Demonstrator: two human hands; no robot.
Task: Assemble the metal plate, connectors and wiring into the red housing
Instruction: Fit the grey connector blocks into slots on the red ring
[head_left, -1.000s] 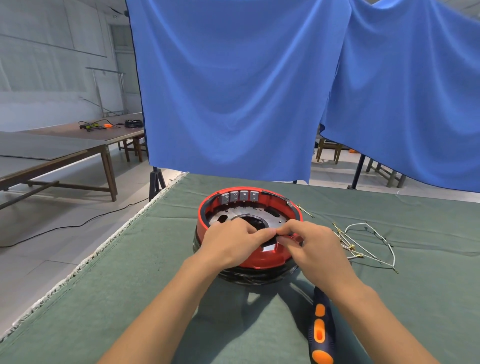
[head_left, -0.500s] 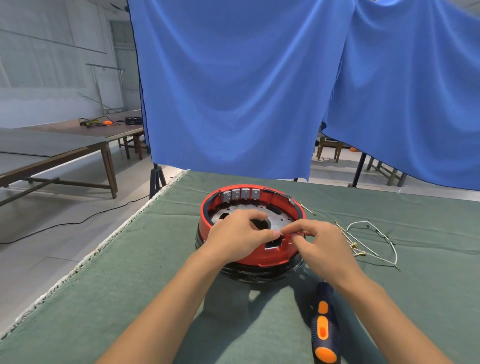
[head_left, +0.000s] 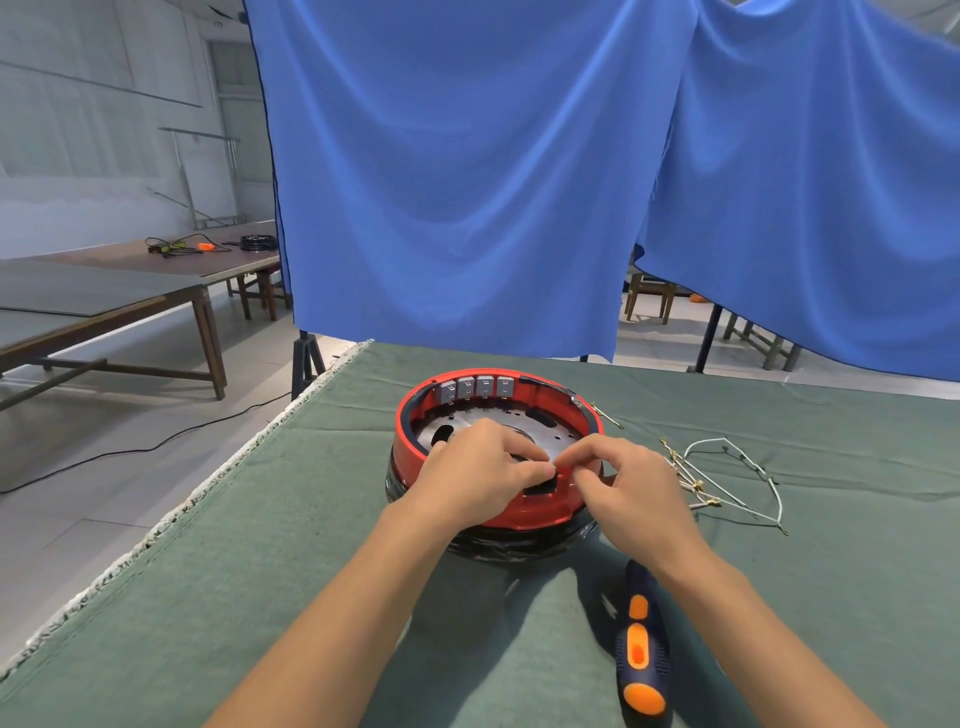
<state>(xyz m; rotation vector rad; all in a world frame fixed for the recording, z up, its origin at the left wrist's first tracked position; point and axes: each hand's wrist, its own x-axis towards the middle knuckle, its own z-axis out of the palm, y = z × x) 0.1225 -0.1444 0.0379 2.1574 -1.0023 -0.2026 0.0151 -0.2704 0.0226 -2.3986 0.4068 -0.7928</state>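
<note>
Nearest lies a screwdriver (head_left: 642, 652) on the green cloth (head_left: 260, 571). Above it, the left hand (head_left: 475, 475) and right hand (head_left: 623, 486) meet over the red housing's (head_left: 415, 457) near rim, fingertips pinched together on something too small to identify. The metal plate (head_left: 558, 436) sits inside, grey connectors (head_left: 475, 387) along the far wall. The wiring (head_left: 727, 478), thin and floppy, waits to the right; best lifted by its terminals

Blue curtain (head_left: 467, 182) behind — screwdriver (head_left: 641, 649) on green cloth (head_left: 260, 571).
</note>
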